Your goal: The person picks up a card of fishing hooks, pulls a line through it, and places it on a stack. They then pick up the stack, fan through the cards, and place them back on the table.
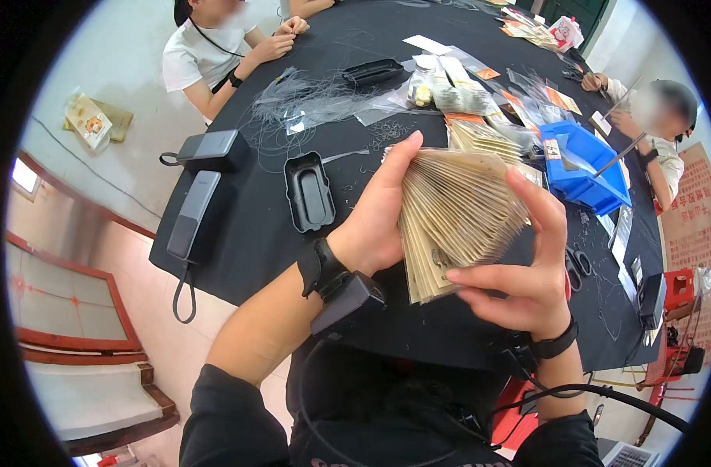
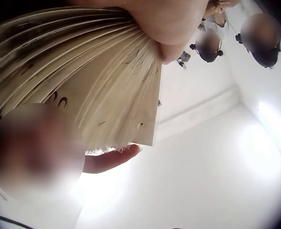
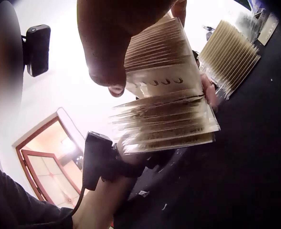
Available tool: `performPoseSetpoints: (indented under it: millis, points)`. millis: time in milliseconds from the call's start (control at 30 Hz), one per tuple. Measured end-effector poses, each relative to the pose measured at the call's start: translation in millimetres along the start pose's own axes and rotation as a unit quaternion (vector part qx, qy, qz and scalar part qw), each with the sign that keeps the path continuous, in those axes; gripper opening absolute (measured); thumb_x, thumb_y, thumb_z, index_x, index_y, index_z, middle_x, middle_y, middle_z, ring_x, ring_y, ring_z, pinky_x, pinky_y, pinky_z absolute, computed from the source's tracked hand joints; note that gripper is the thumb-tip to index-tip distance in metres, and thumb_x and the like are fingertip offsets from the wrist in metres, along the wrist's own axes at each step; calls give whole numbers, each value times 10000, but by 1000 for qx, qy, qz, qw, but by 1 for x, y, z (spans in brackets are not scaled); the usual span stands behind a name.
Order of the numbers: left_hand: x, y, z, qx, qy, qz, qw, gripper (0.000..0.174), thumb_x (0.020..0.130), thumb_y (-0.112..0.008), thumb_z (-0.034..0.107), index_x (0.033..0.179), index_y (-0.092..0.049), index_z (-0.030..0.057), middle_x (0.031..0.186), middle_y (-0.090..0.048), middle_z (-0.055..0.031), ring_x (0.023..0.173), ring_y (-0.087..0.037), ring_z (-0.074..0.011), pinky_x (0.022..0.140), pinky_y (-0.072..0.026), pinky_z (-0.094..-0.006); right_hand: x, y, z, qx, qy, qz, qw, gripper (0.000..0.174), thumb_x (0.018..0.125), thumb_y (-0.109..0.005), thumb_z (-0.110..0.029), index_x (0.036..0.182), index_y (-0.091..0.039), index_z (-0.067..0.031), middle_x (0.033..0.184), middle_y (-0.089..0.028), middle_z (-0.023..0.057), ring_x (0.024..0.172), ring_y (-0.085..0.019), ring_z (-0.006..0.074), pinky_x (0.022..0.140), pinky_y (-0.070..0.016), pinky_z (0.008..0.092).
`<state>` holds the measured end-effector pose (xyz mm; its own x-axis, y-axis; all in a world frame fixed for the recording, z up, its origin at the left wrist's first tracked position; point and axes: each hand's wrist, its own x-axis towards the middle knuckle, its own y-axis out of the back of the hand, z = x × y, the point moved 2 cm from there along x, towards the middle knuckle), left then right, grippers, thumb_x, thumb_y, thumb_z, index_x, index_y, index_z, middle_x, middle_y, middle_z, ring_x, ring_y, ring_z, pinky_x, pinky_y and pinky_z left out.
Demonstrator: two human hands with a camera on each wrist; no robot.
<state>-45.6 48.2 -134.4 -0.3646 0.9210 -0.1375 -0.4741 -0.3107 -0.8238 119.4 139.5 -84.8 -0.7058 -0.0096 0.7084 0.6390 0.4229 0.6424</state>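
1 fanned stack of cards (image 1: pixel 457 210) is counted, held in 2 hands: the left hand (image 1: pixel 371 222) and the right hand (image 1: pixel 527 292). 1 further card stack (image 1: pixel 480 136) is seen lying on the 1 round black table (image 1: pixel 254 241). 2 black oblong trays are counted there, the near tray (image 1: pixel 309 191) and the far tray (image 1: pixel 373 71). 2 grey boxes are found at the left edge, the upper box (image 1: pixel 211 148) and the lower box (image 1: pixel 192 214). 1 blue bin (image 1: pixel 585 175) and 1 pair of scissors (image 1: pixel 577 261) are noted. 3 other people are counted: 1 person in a white shirt (image 1: pixel 196 58), 1 person at the right (image 1: pixel 659 148), and 1 shown only as a forearm (image 1: pixel 309 8).
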Motion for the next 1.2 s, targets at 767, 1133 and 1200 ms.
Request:
performPoseSetpoints:
  millis: [767,1133,1200]
  points:
    - [2,1,1,-20,18,-19,999,570,986,-498,519,1227,-590,11,1177,-658,-145,1059,-653,-257,963,-520,-410,-3,-5,5,-16,46,21,999,339,558,-825,-111,853,-802,-277,1418,-495,152,1256,-488,353,1031,-424,447]
    - [2,2,-2,-24,21,-21,999,592,982,-498,525,1242,-586,1,1184,-658,-151,1060,-652,-264,972,-516,-410,-1,-4,0,-17,27,-2,999,301,547,-841,-171,829,-805,-271,1422,-488,161,1268,-474,359,1044,-401,451]
    - [2,2,-1,-29,23,-18,999,592,980,-501,526,1240,-587,1,1180,-659,-150,1056,-653,-263,971,-515,-410,0,-3,1,-21,28,-3,999,305,545,-840,-170,830,-805,-272,1418,-492,160,1265,-476,359,1038,-406,449]
